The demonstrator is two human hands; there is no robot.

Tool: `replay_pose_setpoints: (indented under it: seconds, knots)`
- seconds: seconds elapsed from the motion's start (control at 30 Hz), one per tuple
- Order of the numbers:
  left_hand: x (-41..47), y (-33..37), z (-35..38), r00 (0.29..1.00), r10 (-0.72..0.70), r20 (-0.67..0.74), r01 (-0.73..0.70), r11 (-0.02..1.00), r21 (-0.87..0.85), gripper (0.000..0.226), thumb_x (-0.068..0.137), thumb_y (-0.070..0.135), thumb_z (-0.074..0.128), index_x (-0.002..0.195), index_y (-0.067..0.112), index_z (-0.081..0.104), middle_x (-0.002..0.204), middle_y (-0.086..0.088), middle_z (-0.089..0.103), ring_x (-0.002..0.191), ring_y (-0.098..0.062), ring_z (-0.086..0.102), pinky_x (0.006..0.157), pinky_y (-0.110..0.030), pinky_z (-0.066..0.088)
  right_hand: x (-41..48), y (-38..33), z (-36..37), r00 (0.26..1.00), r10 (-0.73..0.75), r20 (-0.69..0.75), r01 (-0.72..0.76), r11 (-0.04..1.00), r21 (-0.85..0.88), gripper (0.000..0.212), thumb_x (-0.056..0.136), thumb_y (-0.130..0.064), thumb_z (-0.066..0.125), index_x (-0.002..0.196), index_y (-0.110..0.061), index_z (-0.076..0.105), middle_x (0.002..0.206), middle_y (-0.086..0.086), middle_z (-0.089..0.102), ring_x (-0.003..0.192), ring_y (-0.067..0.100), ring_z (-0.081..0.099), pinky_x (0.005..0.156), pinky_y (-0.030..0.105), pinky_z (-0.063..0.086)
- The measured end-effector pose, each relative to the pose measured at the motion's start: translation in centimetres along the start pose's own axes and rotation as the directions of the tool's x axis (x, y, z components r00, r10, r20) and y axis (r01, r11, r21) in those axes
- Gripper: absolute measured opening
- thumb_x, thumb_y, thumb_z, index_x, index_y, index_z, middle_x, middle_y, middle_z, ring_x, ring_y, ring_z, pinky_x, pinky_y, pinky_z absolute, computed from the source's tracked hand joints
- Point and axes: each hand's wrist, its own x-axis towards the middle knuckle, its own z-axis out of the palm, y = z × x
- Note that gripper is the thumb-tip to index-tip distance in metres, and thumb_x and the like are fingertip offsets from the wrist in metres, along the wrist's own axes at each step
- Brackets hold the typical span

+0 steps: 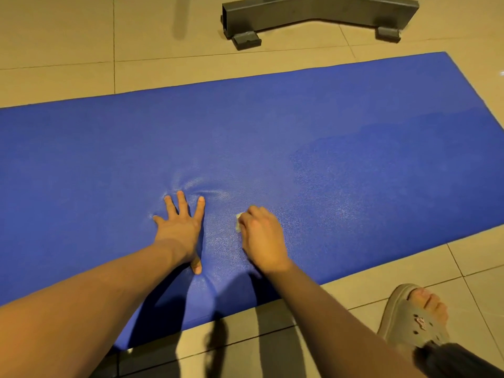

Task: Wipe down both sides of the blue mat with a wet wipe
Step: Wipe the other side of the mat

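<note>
Mat (354, 126) top part-wiped, damp patch at right; underside likely pending. Left hand (181, 227) spread flat; right hand (263, 238) grips wipe (238, 222).

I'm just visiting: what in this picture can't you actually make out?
Head view, wet wipe: mostly hidden under the right hand; only a pale corner shows.
Head view, blue mat: both ends cut by the picture's edges; underside hidden against the floor.
Head view, grey metal frame: top cut by the upper edge.

One mat (300, 132), one wipe (237, 222), two hands (178, 227) (263, 241)
</note>
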Motion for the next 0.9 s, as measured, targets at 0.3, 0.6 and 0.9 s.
replay_pose_setpoints:
  seconds: [0.3, 0.6, 0.9]
  knots:
    - [0.0, -0.1, 0.0, 1.0, -0.001, -0.014, 0.001, 1.0, 0.019, 0.172, 0.042, 0.066, 0.093, 0.154, 0.021, -0.03, 0.16, -0.027, -0.026, 0.147, -0.056, -0.016, 0.112, -0.07, 0.027, 2.3, 9.6, -4.5, 0.882, 0.442, -0.161, -0.461, 0.882, -0.101, 0.012, 0.092, -0.014, 0.06, 0.089, -0.007, 0.069, 0.094, 0.014, 0.063, 0.089, 0.037, 0.059, 0.071, 0.042, 0.046]
    - [0.0, 0.0, 0.0, 1.0, -0.01, -0.016, 0.01, 0.999, 0.044, 0.172, 0.043, 0.067, 0.092, 0.153, 0.02, -0.032, 0.159, -0.029, -0.026, 0.146, -0.057, -0.015, 0.112, -0.068, 0.029, 0.4, -2.7, 1.6, 0.999, -0.018, -0.034, 0.016, 0.997, -0.077, 0.009, 0.08, -0.009, 0.071, 0.085, -0.016, 0.07, 0.087, 0.002, 0.058, 0.081, 0.025, 0.053, 0.068, 0.036, 0.041]
    - [0.2, -0.1, 0.1, 1.0, -0.005, -0.004, 0.005, 1.0, 0.019, 0.173, 0.042, 0.066, 0.093, 0.151, 0.021, -0.034, 0.159, -0.028, -0.028, 0.146, -0.057, -0.017, 0.112, -0.071, 0.027, 3.5, 9.7, -4.7, 0.952, 0.293, -0.092, -0.307, 0.891, -0.334, 0.012, 0.077, -0.004, 0.066, 0.083, -0.011, 0.073, 0.089, 0.009, 0.062, 0.085, 0.035, 0.056, 0.072, 0.04, 0.04]
